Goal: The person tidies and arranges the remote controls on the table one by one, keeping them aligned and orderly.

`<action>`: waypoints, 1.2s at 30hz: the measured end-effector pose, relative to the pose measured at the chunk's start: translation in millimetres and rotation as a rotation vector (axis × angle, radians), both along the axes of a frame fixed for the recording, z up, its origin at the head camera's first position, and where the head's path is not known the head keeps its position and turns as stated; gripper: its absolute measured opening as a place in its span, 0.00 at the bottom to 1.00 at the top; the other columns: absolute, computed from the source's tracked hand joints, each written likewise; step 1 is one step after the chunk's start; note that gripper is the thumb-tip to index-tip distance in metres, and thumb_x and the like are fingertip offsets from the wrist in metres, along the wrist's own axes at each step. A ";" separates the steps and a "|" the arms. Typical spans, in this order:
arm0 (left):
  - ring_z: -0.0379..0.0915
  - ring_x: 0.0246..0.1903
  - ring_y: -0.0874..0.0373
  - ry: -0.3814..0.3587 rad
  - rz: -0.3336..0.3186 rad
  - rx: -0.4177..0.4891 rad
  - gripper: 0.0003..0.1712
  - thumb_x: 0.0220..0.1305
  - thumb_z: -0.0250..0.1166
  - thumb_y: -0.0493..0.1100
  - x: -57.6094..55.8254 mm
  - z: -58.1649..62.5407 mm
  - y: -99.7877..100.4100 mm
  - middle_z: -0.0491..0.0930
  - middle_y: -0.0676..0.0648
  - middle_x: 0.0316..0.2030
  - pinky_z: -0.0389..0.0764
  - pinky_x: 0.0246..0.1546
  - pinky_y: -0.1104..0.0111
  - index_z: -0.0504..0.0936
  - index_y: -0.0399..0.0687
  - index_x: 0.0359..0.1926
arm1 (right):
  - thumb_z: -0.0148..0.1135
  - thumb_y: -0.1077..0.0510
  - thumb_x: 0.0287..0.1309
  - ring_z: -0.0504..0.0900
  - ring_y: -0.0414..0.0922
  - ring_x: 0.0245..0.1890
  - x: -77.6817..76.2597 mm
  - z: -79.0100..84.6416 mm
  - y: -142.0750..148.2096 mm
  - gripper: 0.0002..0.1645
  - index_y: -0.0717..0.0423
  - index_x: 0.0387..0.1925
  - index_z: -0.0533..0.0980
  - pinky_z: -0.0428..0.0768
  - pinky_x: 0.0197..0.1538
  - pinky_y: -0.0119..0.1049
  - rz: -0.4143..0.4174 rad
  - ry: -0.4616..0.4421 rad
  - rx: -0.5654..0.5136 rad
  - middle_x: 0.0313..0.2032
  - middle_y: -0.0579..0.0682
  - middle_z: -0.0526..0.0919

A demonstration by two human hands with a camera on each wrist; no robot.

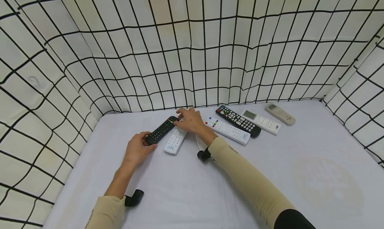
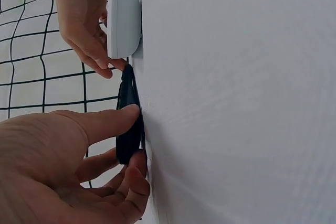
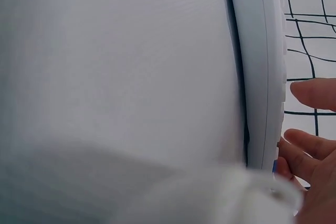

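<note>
My left hand (image 1: 136,150) grips the near end of a slim black remote control (image 1: 160,130), thumb on one long side and fingers on the other. In the left wrist view the remote (image 2: 128,129) stands edge-on against the white cloth. My right hand (image 1: 192,120) reaches over a white remote control (image 1: 175,142) and hides its far end. Its fingertips are right at the black remote's far end, loosely bent, with thumb and fingers apart. The right wrist view has the white remote's side (image 3: 257,66) close up, with right-hand fingers (image 3: 302,156) beyond it.
To the right lie a white remote with coloured buttons (image 1: 229,130), a larger black remote (image 1: 238,120), a white remote with a screen (image 1: 264,122) and a beige one (image 1: 280,114). A black wire grid (image 1: 205,49) borders the white-covered table (image 1: 186,192) behind and at both sides.
</note>
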State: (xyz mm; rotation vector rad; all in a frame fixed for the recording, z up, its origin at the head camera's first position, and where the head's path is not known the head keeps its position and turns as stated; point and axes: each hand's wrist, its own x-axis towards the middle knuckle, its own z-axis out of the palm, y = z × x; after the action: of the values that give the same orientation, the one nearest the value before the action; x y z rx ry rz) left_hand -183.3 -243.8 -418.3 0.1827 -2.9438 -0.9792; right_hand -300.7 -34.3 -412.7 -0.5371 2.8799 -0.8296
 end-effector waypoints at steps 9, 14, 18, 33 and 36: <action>0.78 0.45 0.45 -0.049 -0.002 0.007 0.35 0.63 0.74 0.43 11.5 3.6 4.6 0.80 0.29 0.55 0.77 0.45 0.58 0.73 0.34 0.67 | 0.67 0.42 0.67 0.73 0.50 0.67 3.0 0.7 0.2 0.35 0.43 0.72 0.71 0.69 0.71 0.47 0.005 -0.005 -0.086 0.58 0.40 0.87; 0.81 0.48 0.43 -0.067 -0.002 0.032 0.36 0.62 0.75 0.44 19.3 5.5 4.9 0.78 0.29 0.58 0.79 0.48 0.54 0.71 0.35 0.66 | 0.67 0.44 0.68 0.74 0.49 0.66 5.8 2.2 -1.1 0.34 0.46 0.72 0.71 0.69 0.72 0.49 0.048 -0.024 -0.164 0.59 0.42 0.86; 0.80 0.50 0.42 -0.082 0.006 0.046 0.38 0.61 0.77 0.45 24.6 7.1 4.7 0.77 0.29 0.58 0.80 0.48 0.55 0.69 0.32 0.64 | 0.67 0.48 0.69 0.76 0.48 0.65 9.9 5.8 -5.4 0.34 0.50 0.72 0.70 0.73 0.70 0.47 0.102 -0.059 -0.244 0.62 0.46 0.85; 0.79 0.50 0.41 -0.109 -0.020 -0.005 0.47 0.61 0.76 0.49 48.2 10.5 -2.8 0.77 0.29 0.54 0.80 0.44 0.56 0.65 0.32 0.74 | 0.66 0.57 0.70 0.82 0.46 0.63 34.7 10.7 -28.3 0.34 0.54 0.73 0.66 0.84 0.54 0.30 0.218 -0.148 -0.407 0.68 0.52 0.77; 0.80 0.49 0.42 -0.107 -0.017 -0.002 0.47 0.60 0.76 0.49 52.1 8.2 -3.5 0.78 0.29 0.54 0.79 0.43 0.58 0.66 0.32 0.73 | 0.66 0.58 0.70 0.82 0.47 0.63 39.8 9.8 -30.8 0.35 0.55 0.74 0.66 0.83 0.53 0.28 0.233 -0.155 -0.399 0.69 0.53 0.76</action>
State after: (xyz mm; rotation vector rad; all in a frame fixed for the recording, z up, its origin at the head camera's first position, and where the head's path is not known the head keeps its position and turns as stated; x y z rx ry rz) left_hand -131.2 -247.3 -410.0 0.2169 -3.0479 -0.9990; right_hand -260.9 -65.1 -402.9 -0.7869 2.4574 -1.3441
